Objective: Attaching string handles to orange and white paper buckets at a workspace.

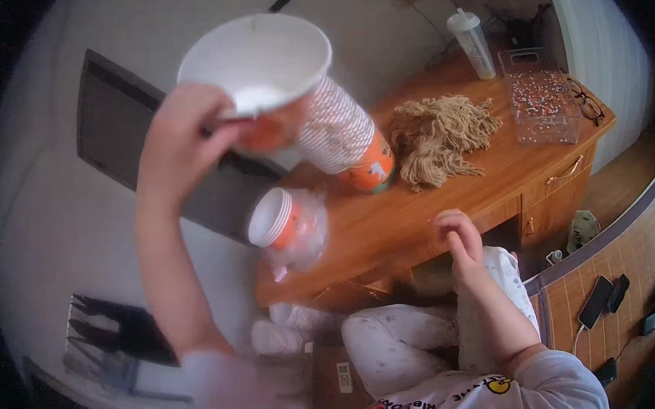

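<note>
Tan strands (449,133) (beside stacked cups (338,125)).

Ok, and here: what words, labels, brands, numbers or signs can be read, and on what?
I'll quote no wording.
White short-sleeved T-shirt: dark letters, partly legible.
Clear plastic lidded cup: pale lettering, blurred.
Stacked orange-and-white paper cups: print, blurred.
White rectangular sticker: square code, fine print unreadable.
Pale green crumpled packet: dark marks, too small.

A wooden desk (367,232) bears stacked cups (342,129), bagged cups (293,223), yarn (447,133), a bead-strewn tray (548,132), eyeglasses (590,108) and a tumbler (475,49).
</note>
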`<state>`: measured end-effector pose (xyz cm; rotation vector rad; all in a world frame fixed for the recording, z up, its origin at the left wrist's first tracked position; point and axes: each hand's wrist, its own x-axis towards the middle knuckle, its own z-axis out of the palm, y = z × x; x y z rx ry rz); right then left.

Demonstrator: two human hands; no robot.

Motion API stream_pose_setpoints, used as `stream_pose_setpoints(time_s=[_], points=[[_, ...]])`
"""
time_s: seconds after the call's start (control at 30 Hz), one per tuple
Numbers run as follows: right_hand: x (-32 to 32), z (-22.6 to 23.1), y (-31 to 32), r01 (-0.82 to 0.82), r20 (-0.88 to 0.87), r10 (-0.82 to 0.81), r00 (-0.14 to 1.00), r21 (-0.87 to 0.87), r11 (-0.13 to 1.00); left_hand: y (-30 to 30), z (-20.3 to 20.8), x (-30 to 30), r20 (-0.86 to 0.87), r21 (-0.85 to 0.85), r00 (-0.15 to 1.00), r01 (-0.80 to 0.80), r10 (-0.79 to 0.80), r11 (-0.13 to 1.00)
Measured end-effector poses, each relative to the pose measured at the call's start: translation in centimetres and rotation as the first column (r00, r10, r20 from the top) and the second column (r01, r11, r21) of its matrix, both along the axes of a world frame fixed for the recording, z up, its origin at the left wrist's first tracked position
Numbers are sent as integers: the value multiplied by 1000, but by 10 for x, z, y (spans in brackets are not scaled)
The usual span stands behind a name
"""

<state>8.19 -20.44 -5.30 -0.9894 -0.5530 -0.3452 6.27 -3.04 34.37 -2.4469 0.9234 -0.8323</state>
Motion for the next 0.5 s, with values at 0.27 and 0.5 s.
stream_pose_setpoints(time_s=[0.27, 0.5], points=[[-6, 13, -19, 77, 122, -66, 990, -93, 993, 5, 15, 105, 139, 190, 972, -216, 192, 958], [2, 8, -28, 84, 102, -77, 992, -59, 995, 84, -7, 142, -473, -460, 875, -347, 105, 817]])
